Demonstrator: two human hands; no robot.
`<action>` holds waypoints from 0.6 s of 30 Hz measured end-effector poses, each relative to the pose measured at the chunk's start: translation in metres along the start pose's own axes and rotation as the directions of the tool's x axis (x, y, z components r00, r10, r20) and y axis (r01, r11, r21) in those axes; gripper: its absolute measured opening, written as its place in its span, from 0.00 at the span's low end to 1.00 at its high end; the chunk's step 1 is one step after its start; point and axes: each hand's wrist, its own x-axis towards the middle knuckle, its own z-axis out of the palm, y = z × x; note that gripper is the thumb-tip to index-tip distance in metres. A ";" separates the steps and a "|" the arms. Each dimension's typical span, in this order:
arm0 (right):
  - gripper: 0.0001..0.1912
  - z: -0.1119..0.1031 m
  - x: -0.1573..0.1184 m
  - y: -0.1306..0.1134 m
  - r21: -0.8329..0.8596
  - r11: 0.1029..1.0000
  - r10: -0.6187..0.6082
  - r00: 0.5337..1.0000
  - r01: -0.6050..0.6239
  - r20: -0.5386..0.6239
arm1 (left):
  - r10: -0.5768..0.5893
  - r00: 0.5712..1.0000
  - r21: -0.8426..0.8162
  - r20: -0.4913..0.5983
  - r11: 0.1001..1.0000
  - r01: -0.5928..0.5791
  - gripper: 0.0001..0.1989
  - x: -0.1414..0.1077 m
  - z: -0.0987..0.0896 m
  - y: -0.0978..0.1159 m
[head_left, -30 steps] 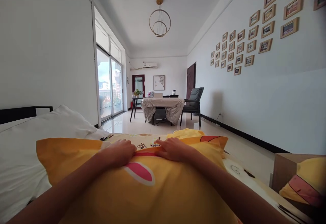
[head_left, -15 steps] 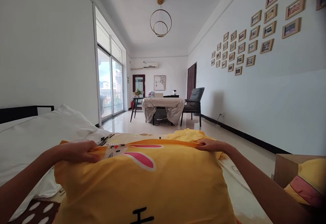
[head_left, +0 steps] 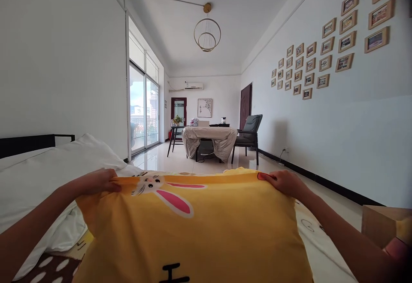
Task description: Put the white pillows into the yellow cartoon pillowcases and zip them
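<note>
A yellow pillowcase point(head_left: 225, 227) with a printed rabbit and pink ears fills the lower middle of the view, its body looking padded out. Its far edge is stretched between my two hands. My left hand point(head_left: 98, 182) pinches that edge near the left corner, fingers closed on the fabric beside the rabbit's face. At the other end my right hand point(head_left: 285, 182) grips the edge near the right corner, thumb on top by a small red patch. The near end of the pillowcase runs out of the picture. More yellow cloth point(head_left: 240, 171) shows just behind the far edge.
White pillows point(head_left: 71, 158) lie at left before a black headboard point(head_left: 28, 145). Patterned bedding point(head_left: 48, 268) shows beneath. A cardboard box point(head_left: 378, 225) stands at right. Beyond the bed are a covered table point(head_left: 209, 132), a dark chair point(head_left: 249, 135) and glass doors point(head_left: 144, 115).
My right hand has moved outward to the right along the pillowcase's far edge, and my left hand has risen a little. The edge is flatter and tauter. The camera view has shifted slightly.
</note>
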 end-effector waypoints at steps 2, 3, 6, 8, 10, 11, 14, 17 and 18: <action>0.35 -0.013 0.001 0.002 -0.031 1.000 -0.006 0.999 0.004 -0.037 | -0.020 0.996 0.113 -0.086 0.993 0.029 0.16 0.010 0.003 0.003; 0.35 -0.019 0.002 0.004 -0.050 0.999 0.000 0.998 -0.003 -0.058 | -0.024 0.993 0.155 -0.119 0.987 0.042 0.16 0.015 0.006 0.005; 0.33 -0.033 0.001 0.013 -0.108 0.994 0.020 0.994 -0.032 -0.108 | -0.013 0.980 0.226 -0.197 0.972 0.058 0.15 0.028 0.016 0.011; 0.32 -0.037 0.000 0.022 -0.171 0.984 0.018 0.988 -0.044 -0.154 | 0.005 0.967 0.267 -0.255 0.962 0.065 0.14 0.034 0.023 0.016; 0.30 -0.036 -0.001 0.032 -0.255 0.963 0.027 0.973 -0.086 -0.229 | 0.034 0.941 0.312 -0.337 0.947 0.078 0.14 0.037 0.032 0.023; 0.30 -0.034 -0.002 0.037 -0.302 0.947 0.026 0.964 -0.108 -0.264 | 0.052 0.921 0.330 -0.385 0.940 0.085 0.14 0.038 0.037 0.027; 0.29 -0.024 -0.004 0.041 -0.429 0.899 -0.040 0.957 -0.091 -0.287 | 0.106 0.855 0.351 -0.508 0.932 0.093 0.19 0.040 0.055 0.041; 0.28 -0.012 -0.002 0.033 -0.494 0.869 -0.091 0.970 -0.034 -0.225 | 0.136 0.825 0.307 -0.549 0.951 0.048 0.21 0.044 0.070 0.058; 0.27 -0.010 0.000 0.030 -0.493 0.869 -0.076 0.976 -0.037 -0.206 | 0.137 0.825 0.278 -0.549 0.960 0.025 0.20 0.047 0.073 0.062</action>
